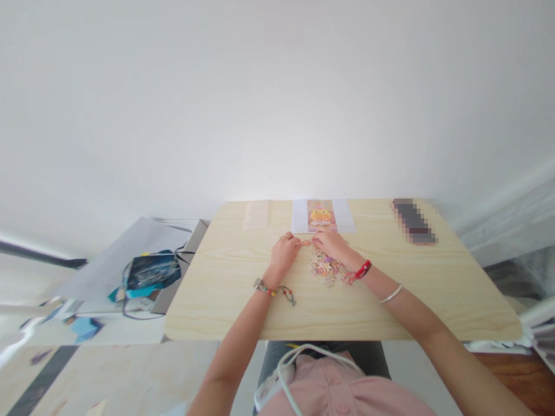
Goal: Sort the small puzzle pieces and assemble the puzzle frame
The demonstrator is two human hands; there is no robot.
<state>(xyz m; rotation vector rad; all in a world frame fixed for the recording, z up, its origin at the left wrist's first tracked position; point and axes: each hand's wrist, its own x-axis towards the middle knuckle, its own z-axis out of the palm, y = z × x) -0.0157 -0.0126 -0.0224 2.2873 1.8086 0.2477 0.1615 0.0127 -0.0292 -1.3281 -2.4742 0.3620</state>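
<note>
**Two bare arms, grips met at centre**

Left arm: the forearm runs forward from the lower left with the wrist straight. The left grip [284, 251] is knuckles up, its fingers curled in toward the right.

Right arm: the forearm enters from the lower right on a long slant. The right grip [333, 242] is palm down, its fingers bent and pointing left.

The fingertips of both grips meet, touching or very nearly. Whether either pinch is closed is too small to tell.

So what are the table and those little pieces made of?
Table: pale wood or wood-look laminate, matte; faint grain lines show. Pieces: likely printed card, pastel-coloured and flat, a loose pile by the right hand; too small to be sure.
</note>
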